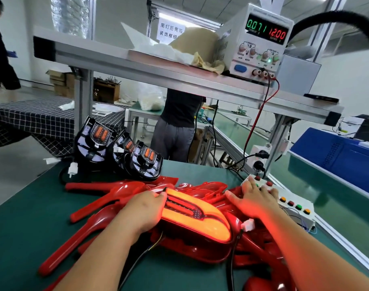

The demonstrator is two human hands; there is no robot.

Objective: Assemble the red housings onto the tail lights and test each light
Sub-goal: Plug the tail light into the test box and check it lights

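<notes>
While the one lit tail light glows orange-red at centre, it lies on a pile of red housings on the green surface, already seated in a red housing of its own. The housings overlap too much for an exact count.

Left hand: palm down on the light's left end, fingers curled over its edge, holding it.

Right hand: flat, fingers spread and straight, resting on the white button box at the surface's right edge. Seven buttons show clear of the hand: three red, two green, two yellow.

Three bare black tail light units stand leaning together at the back left, just behind the housings, unlit.

One white connector lies just beside the lit light's right end, under the right wrist.

One power supply sits on the raised shelf; displays read 0.071 green, 12.00 red. One red lead hangs from its terminals.
</notes>
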